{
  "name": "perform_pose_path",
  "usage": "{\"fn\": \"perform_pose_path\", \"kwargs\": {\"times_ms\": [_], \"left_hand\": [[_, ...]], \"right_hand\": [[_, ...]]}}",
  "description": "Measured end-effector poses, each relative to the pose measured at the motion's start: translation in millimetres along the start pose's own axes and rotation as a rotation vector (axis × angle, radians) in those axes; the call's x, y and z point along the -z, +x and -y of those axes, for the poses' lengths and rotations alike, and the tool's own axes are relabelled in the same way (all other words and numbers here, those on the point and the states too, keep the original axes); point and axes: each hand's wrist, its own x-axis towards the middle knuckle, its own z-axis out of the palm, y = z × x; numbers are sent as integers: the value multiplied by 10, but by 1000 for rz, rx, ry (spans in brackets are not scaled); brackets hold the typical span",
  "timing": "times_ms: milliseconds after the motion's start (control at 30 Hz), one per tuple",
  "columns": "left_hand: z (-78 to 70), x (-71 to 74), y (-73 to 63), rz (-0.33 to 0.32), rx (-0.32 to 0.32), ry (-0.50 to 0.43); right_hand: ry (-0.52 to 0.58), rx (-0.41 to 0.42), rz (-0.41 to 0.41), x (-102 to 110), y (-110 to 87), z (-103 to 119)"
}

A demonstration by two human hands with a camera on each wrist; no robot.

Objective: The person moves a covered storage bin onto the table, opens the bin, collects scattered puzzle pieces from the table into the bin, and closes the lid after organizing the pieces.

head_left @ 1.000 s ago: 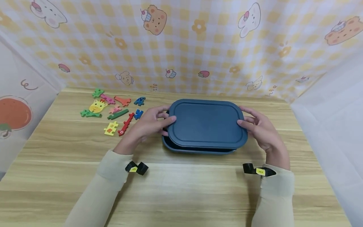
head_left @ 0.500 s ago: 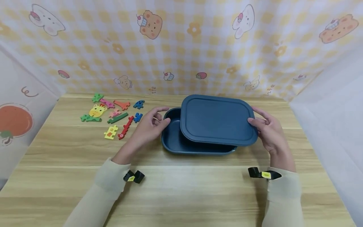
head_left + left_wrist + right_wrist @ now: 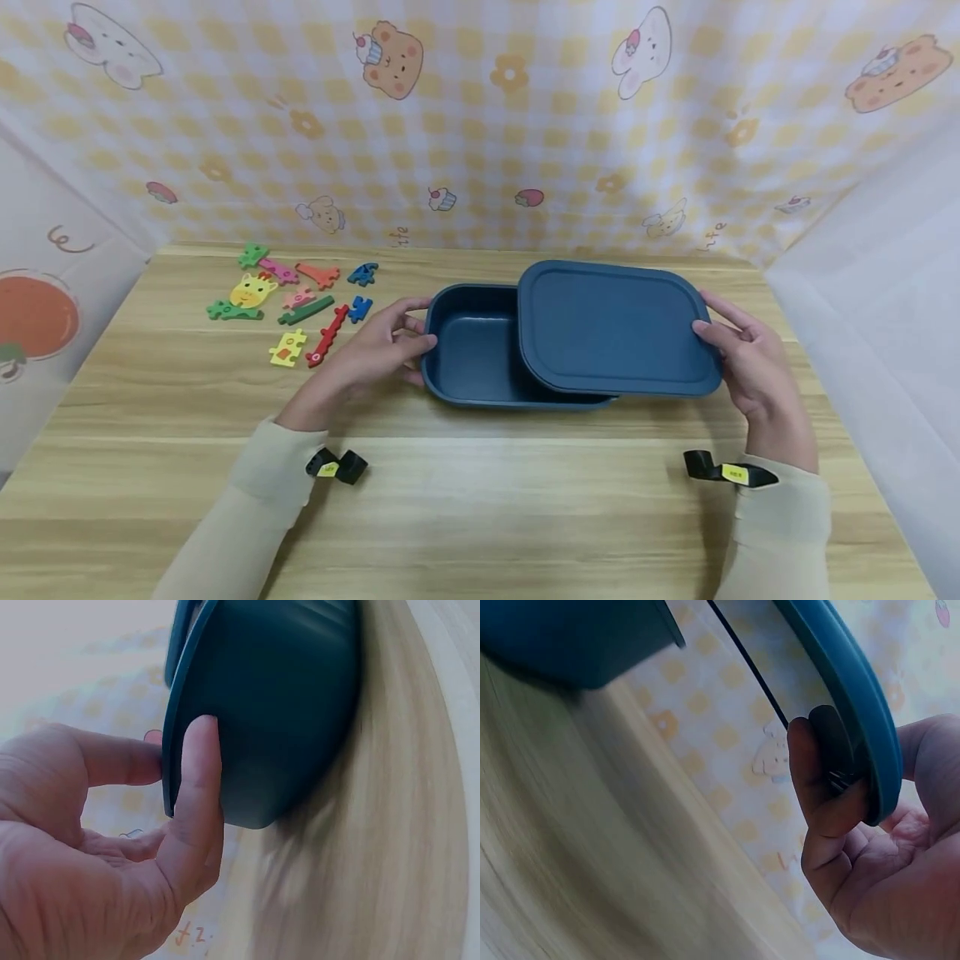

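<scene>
A dark blue oblong box with rounded corners stands on the table, its left part uncovered and bare inside. My left hand grips its left end; in the left wrist view the thumb is at the rim and the fingers lie along the outer wall. The matching blue lid is off to the right, raised, and overlaps the box's right half in the head view. My right hand pinches the lid's right edge, thumb on top and fingers curled beneath, as the right wrist view shows.
Left of the box lie several colourful puzzle pieces, among them a giraffe head, a red strip and a yellow piece. A checked cloth hangs behind the wooden table, and white cloth borders both sides.
My right hand has lifted the lid off the box and carried it to the right, baring the box's left half. My left hand has let go of the lid and taken the box's left rim.
</scene>
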Motion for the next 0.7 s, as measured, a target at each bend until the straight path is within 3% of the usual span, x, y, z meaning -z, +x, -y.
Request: {"fn": "perform_pose_path", "kwargs": {"times_ms": [300,700], "left_hand": [[-38,71,-43,26,28,-36],[-36,28,-9,39,43,-62]], "right_hand": [[11,-8,0,273,-38,-28],[4,-83,-146,510,-139,-64]]}}
